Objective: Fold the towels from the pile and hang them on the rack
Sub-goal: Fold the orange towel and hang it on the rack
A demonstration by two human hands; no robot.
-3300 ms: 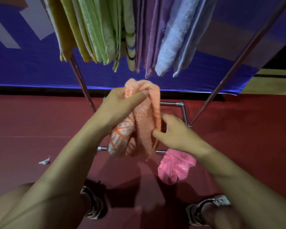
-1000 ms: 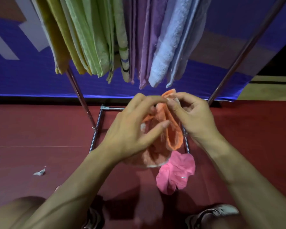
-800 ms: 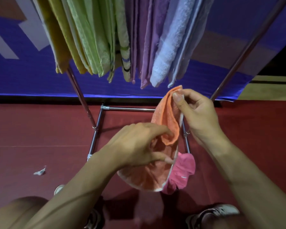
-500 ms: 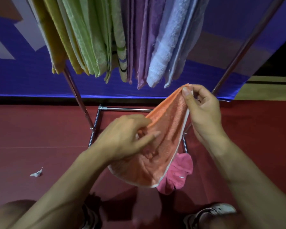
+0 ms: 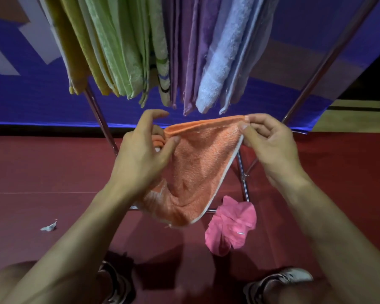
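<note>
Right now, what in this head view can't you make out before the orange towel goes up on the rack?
- Rack top bar: cut off by the upper frame edge, so free hanging space is unknown.
- Orange towel left corner: hidden behind the left hand; the right hand pinches the other corner.
- Pink cloth: crumpled on the floor, type unclear.
- Grey scrap: too small to identify.

No text, label or number can be read anywhere.
</note>
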